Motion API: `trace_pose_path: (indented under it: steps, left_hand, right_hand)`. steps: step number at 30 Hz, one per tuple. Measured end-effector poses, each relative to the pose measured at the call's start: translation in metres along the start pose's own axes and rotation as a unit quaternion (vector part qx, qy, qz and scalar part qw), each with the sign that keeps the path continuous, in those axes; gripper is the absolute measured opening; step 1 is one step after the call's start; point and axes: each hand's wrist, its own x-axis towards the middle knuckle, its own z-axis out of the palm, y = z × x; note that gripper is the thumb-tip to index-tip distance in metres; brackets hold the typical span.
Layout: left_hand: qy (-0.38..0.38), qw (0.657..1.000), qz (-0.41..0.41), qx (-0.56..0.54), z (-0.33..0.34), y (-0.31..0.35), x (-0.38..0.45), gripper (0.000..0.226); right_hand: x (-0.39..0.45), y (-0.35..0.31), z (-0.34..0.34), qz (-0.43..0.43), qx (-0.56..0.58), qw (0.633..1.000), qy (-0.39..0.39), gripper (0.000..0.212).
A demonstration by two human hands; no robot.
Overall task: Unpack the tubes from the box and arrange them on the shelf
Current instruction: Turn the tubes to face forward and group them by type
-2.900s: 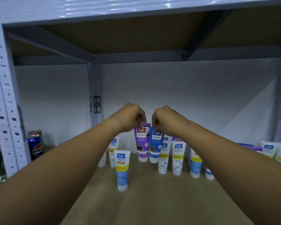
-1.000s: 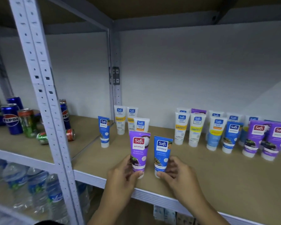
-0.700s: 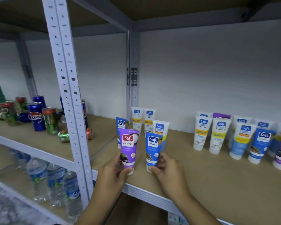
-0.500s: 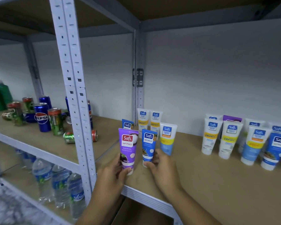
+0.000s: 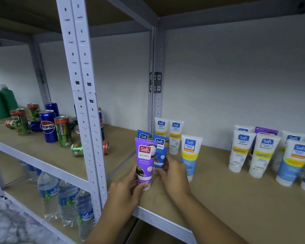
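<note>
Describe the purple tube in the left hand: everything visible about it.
The purple tube looks like glossy soft plastic, with a flat crimped end on top and a whitish cap at the bottom. It carries a red "Safi" logo, the word "NATURALS", and a dark fruit picture lower down. It stands upright, cap down, near the front edge of the shelf, just left of a blue tube. The left hand holds its lower part, thumb across the cap end. Whether the cap rests on the shelf is unclear.

Left hand (image 5: 126, 188) and right hand (image 5: 172, 170), fingers curled, forearms forward.
</note>
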Motion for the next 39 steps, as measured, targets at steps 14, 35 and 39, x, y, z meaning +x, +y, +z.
trace_pose_path:
  steps: [14, 35, 39]
  left_hand:
    - [-0.006, 1.0, -0.017, -0.02, -0.001, 0.0, 0.001, 0.065]
    - [-0.037, 0.996, -0.045, -0.062, 0.023, 0.044, -0.014, 0.058]
    - [-0.071, 0.99, -0.056, -0.105, 0.051, 0.065, -0.017, 0.058]
  right_hand:
    - [0.002, 0.003, 0.004, 0.0, -0.006, 1.0, 0.006, 0.045]
    - [-0.109, 0.008, -0.124, -0.155, -0.221, 0.945, -0.187, 0.061]
    - [-0.13, 0.018, -0.159, -0.183, -0.261, 0.919, -0.231, 0.064]
